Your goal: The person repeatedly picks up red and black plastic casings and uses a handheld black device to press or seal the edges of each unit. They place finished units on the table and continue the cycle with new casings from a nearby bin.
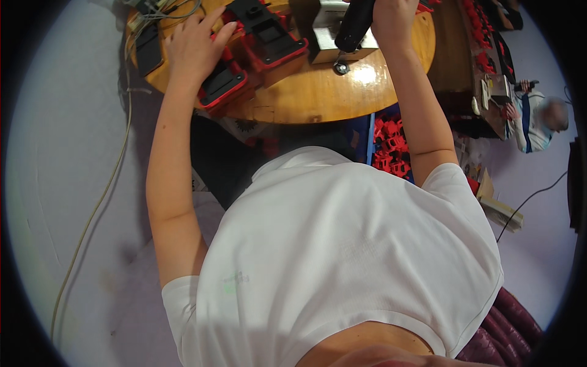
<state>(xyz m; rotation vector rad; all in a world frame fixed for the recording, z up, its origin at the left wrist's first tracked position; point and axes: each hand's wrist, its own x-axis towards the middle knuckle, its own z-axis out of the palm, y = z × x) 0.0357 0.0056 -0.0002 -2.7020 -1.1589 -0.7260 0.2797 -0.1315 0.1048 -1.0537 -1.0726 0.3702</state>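
Observation:
My left hand [194, 46] rests flat on a red and black plastic housing [223, 85] at the left of a round wooden table [318, 98], fingers spread over its top. Another red and black housing [269, 37] lies just to the right of it. My right hand [391, 18] is closed around a black power tool [353, 24] whose tip points down near a grey metal block [333, 43] and a small round metal part [341, 67] on the wood.
Grey cables [104, 189] trail from the table's left edge down over the pale floor. A blue crate of red plastic parts [391, 147] stands under the table on the right. Another person [538, 122] sits at a bench with red parts [486, 61] at the far right.

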